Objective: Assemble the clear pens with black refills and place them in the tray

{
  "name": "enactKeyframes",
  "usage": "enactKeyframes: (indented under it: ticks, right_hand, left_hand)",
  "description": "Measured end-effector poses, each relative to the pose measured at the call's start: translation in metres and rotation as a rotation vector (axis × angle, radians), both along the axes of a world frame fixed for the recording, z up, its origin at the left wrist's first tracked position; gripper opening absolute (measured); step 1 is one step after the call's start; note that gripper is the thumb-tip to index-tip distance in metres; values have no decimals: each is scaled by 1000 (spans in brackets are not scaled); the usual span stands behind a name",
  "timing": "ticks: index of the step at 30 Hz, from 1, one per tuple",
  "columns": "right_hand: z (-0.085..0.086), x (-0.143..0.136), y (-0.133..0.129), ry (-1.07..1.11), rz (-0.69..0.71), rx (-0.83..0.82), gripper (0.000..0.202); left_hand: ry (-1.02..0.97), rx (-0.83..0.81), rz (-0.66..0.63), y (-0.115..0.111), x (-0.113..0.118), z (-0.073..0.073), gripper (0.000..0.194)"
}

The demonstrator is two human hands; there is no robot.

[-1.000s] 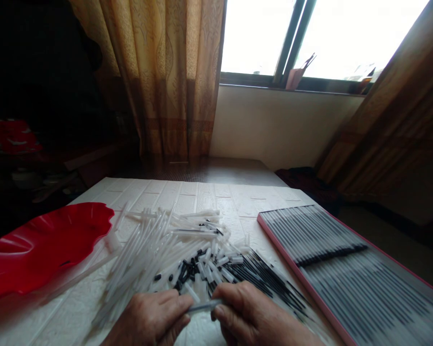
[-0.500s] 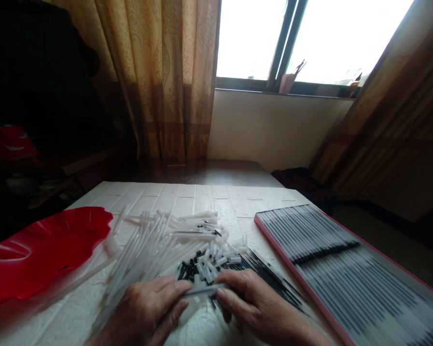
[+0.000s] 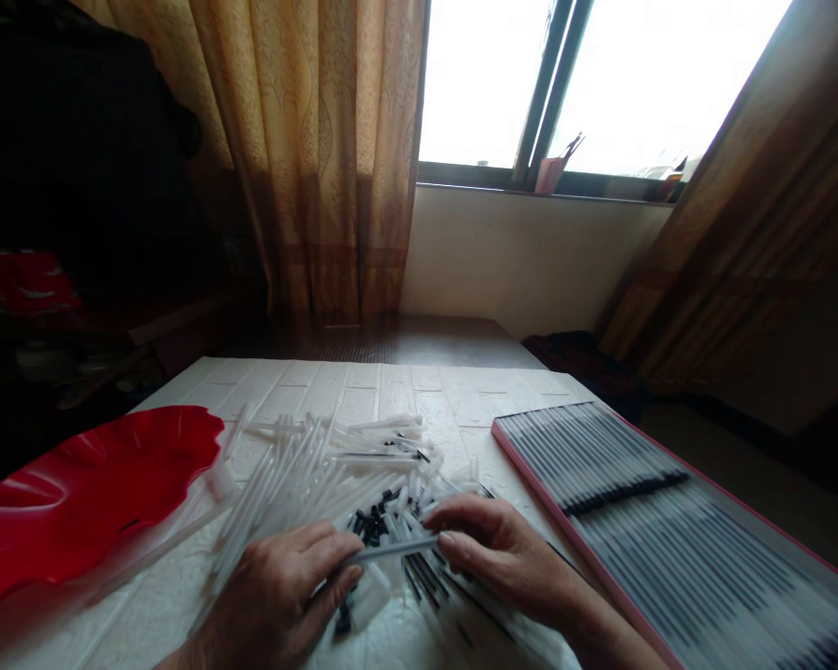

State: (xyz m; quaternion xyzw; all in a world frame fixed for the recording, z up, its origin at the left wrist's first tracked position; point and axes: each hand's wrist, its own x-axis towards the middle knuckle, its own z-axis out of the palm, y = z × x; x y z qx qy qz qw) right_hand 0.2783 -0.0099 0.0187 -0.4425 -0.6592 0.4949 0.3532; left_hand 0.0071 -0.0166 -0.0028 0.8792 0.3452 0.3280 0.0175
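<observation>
A pen (image 3: 399, 549) with a translucent barrel and a dark core lies nearly level between my hands. My left hand (image 3: 290, 577) is closed around its left end. At the other end, my right hand (image 3: 506, 551) pinches the pen between thumb and fingers; whether a small cap sits there is hidden. Behind the pen is a heap of small black plugs (image 3: 371, 527) and clear caps (image 3: 406, 521). Thin dark refills (image 3: 429, 582) lie under and beside my right hand. Beyond my left hand, translucent barrels (image 3: 276, 479) are piled loosely.
On the right, a pink-edged tray (image 3: 539, 482) holds rows of pens (image 3: 698, 558). A red wavy-edged dish (image 3: 104, 475) stands on the left. The white brick-patterned tabletop (image 3: 425, 377) reaches back to a dark surface (image 3: 447, 340) below the window.
My right hand has shifted slightly right and up along the pen, so more of the pen shows between my hands. The refills beneath it are more exposed. The view has tilted slightly.
</observation>
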Motion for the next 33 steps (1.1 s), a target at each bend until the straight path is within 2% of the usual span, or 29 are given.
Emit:
enactKeyframes:
  ticks: [5,13,16,18,20,23,27,30,33]
  right_hand:
    - [-1,-4,-1,-195,82,115,23]
    - [29,-6,-18,-630,119,259,12]
    - [37,-12,-30,-869,77,350,9]
    - [38,-19,-36,-1051,100,389,14]
    - [36,-26,-40,-1133,134,382,16]
    - [30,-34,-43,-1072,84,361,20]
    - [30,-23,-41,-805,-70,360,16]
    - [39,11,-36,-593,-200,335,25]
    - [47,62,-33,-504,-318,274,32]
  left_hand:
    - [-13,15,13,2,-2,-6,26]
    - [-5,-6,-35,3,0,1,28]
    - [-16,64,-49,3,1,3,29]
    - [-38,143,-61,2,2,5,29]
    - [-50,198,-85,0,4,6,27]
    - [-34,223,-135,-4,9,7,21]
    - [-29,245,-133,-5,12,6,25]
    - [-20,247,-108,-4,12,7,32]
    - [-1,257,-100,-3,10,9,33]
